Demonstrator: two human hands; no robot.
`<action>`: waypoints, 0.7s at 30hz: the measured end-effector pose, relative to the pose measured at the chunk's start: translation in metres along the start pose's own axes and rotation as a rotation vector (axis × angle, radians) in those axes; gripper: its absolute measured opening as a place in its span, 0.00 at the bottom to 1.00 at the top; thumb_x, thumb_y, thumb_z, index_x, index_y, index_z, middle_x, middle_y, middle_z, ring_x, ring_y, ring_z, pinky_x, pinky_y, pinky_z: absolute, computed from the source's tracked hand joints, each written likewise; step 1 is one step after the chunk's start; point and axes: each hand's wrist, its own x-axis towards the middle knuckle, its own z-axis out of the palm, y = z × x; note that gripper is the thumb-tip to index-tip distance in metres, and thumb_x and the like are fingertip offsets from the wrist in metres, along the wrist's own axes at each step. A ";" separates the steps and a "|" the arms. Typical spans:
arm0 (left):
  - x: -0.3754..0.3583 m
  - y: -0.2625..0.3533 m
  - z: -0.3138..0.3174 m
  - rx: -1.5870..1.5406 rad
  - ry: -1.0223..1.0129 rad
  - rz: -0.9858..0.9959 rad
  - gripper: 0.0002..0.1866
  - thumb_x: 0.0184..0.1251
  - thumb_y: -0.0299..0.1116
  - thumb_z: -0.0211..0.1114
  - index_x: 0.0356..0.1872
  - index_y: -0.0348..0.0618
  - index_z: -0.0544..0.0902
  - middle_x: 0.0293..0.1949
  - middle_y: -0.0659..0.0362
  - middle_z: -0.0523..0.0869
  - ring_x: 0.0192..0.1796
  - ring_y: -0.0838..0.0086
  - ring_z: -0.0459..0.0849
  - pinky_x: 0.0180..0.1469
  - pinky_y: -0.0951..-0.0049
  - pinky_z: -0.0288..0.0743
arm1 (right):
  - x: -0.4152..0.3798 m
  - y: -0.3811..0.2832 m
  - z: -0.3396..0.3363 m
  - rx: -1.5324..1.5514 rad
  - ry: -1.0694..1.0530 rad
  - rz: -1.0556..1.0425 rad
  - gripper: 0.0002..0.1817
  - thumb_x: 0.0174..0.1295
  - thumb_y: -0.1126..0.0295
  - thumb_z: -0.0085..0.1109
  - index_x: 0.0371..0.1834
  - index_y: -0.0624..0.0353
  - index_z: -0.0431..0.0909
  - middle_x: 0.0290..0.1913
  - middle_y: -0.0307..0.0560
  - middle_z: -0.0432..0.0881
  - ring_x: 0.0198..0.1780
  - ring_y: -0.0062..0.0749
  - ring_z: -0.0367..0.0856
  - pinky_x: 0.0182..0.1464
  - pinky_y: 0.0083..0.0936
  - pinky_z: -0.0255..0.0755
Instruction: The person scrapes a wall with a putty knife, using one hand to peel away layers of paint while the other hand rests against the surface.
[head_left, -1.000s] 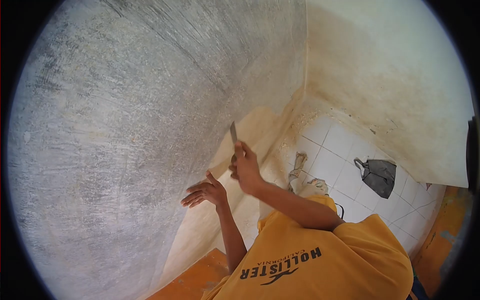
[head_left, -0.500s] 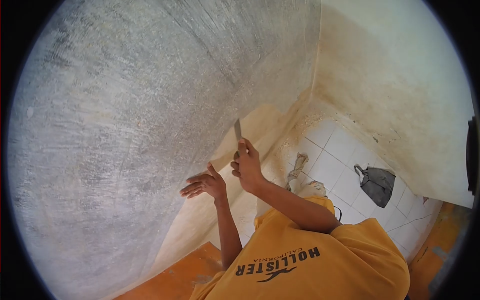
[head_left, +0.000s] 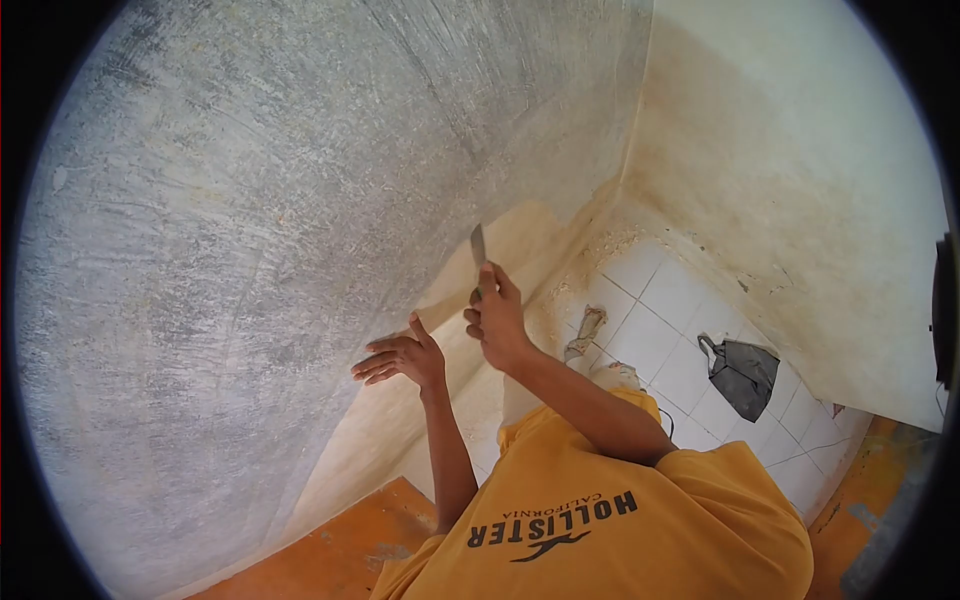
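Note:
My right hand is wrapped round the handle of a scraper, its thumb lying along the tool. The narrow metal blade points up toward the wall, near the border between the rough grey surface and the smooth beige paint. The handle is mostly hidden inside my fist. To the left, my left hand has its fingers stretched out and the thumb raised, held at the wall over the grey-beige border. Nothing is in it.
A stained cream wall meets the grey one at a corner. Below lies a white tiled floor with a dark grey bag on it. My foot stands near the corner. Orange surfaces run along the bottom.
The view has shifted slightly. My right hand with the scraper and my left hand both sit a little higher in the picture; their grips look the same.

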 end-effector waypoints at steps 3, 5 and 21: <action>0.000 0.004 -0.005 0.009 -0.004 -0.007 0.63 0.75 0.71 0.48 0.76 0.35 0.14 0.68 0.15 0.10 0.71 0.14 0.10 0.62 0.09 0.21 | -0.008 -0.005 0.005 -0.004 -0.012 0.006 0.12 0.81 0.52 0.49 0.55 0.45 0.71 0.24 0.29 0.62 0.19 0.14 0.53 0.18 0.16 0.46; 0.002 0.005 -0.006 -0.004 0.002 -0.002 0.63 0.75 0.71 0.49 0.76 0.35 0.14 0.68 0.16 0.09 0.71 0.14 0.10 0.62 0.09 0.20 | 0.017 -0.007 -0.008 0.000 0.059 -0.041 0.13 0.81 0.52 0.49 0.57 0.46 0.71 0.24 0.29 0.62 0.19 0.14 0.53 0.18 0.17 0.46; 0.003 0.007 -0.007 -0.004 0.025 0.003 0.63 0.75 0.72 0.48 0.76 0.35 0.15 0.69 0.18 0.08 0.71 0.17 0.08 0.63 0.10 0.19 | 0.014 -0.003 -0.008 -0.026 -0.006 -0.031 0.17 0.81 0.50 0.49 0.63 0.45 0.71 0.24 0.30 0.62 0.19 0.14 0.53 0.18 0.17 0.47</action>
